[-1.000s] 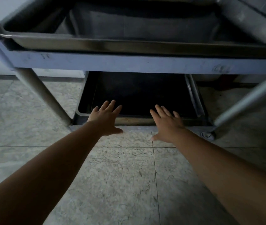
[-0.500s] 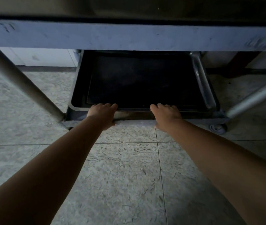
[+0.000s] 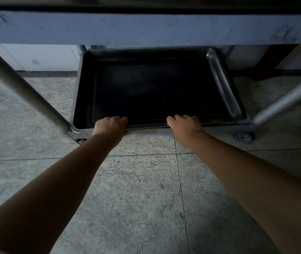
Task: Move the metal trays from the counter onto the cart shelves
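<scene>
A floor of pale grey, veined stone tiles fills the lower half of our view, dimly lit, with a white wall and dark skirting visible at the far left. Above it stands a wheeled cart of brushed metal, whose flat grey-blue upper shelf edge spans the top of the frame and whose slanted tubular legs descend at the left and at the right; a small castor wheel shows under the right front corner. On the bottom shelf of the cart lies the dark, shallow rectangular metal tray, its interior in deep shadow and its right rim catching a strip of light. The tray sits inside the raised lip of the shelf, with its near edge towards us. We see both bare forearms reach down and forward to that near edge. The left hand grips the front rim left of centre, fingers curled over the top of the rim and the thumb tucked beneath it. The right hand grips the same rim right of centre, fingers likewise bent over the edge; its thumb is hidden from us. The two hands are well apart along the rim.
</scene>
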`<state>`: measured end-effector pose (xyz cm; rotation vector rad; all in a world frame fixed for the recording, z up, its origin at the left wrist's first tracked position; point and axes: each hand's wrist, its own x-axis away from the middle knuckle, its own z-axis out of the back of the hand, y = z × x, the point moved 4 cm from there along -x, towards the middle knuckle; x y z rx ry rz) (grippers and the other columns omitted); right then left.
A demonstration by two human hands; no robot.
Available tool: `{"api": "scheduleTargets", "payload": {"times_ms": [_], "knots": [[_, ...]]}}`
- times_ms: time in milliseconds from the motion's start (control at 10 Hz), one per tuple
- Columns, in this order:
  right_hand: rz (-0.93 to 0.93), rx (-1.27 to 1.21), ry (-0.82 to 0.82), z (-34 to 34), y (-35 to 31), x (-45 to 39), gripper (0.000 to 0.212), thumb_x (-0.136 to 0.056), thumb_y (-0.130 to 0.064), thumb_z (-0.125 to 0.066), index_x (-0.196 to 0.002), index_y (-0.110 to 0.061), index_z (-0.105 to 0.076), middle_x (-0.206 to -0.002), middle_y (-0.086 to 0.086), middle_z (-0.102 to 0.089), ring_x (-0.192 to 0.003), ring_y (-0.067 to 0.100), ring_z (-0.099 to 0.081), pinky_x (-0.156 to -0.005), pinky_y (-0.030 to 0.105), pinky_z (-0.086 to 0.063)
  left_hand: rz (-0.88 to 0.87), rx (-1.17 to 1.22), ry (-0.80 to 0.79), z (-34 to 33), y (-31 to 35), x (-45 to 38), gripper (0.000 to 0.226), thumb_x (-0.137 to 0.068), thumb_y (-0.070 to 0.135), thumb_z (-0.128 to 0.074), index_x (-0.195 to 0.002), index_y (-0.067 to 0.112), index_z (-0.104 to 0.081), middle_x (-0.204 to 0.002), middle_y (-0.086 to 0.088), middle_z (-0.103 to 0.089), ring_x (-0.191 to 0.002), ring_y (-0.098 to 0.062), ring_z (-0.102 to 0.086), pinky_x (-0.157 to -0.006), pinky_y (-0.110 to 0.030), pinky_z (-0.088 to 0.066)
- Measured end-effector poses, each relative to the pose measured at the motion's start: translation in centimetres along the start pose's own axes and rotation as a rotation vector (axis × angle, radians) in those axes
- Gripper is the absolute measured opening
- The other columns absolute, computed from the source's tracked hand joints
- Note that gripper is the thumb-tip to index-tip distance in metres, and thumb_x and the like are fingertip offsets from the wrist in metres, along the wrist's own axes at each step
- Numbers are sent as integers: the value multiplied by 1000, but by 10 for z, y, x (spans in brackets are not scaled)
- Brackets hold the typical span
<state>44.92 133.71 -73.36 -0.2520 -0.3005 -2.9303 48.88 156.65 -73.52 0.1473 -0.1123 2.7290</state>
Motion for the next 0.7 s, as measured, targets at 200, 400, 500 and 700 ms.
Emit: {"api": "scheduleTargets", "payload": {"times_ms": [200, 400, 500, 700], "knots": [[-9, -19, 58, 3, -9, 5, 29, -78, 5, -55, -102, -10, -52, -92, 9, -61, -82, 29, -59, -60, 33, -36, 27, -82, 12, 1, 1, 7, 22, -94, 39, -62, -110, 26, -55, -92, 2, -65, -83, -24, -66, -57, -33, -36], [-52, -22, 52, 0, -10, 8, 32, -75, 5, -58, -103, -9, -53, -95, 10, -63, -86, 30, -61, -63, 32, -39, 21, -56, 67, -3, 2, 20, 27, -93, 41, -63, -112, 24, -55, -98, 1, -67, -88, -24, -66, -67, -35, -40], [-53, -82, 47, -8, -8, 11, 34, -83, -15, -65, -113, -13, -49, -105, 9, -62, -93, 29, -60, -74, 36, -44, 30, 1, 22, -12, 0, 26, 48, -86, 55, -65, -119, 23, -50, -113, 0, -65, -107, -24, -62, -91, -43, -42], [-9, -155, -49, -14, -4, 37, 111, -75, -65, -62, -153, -21, 3, -164, 4, -6, -149, 24, -5, -117, 49, -13, -23, 86, -144, -4, 4, 41, 103, -84, 68, -57, -157, 16, -8, -167, -12, -11, -154, -29, -5, -120, -56, -15]]}}
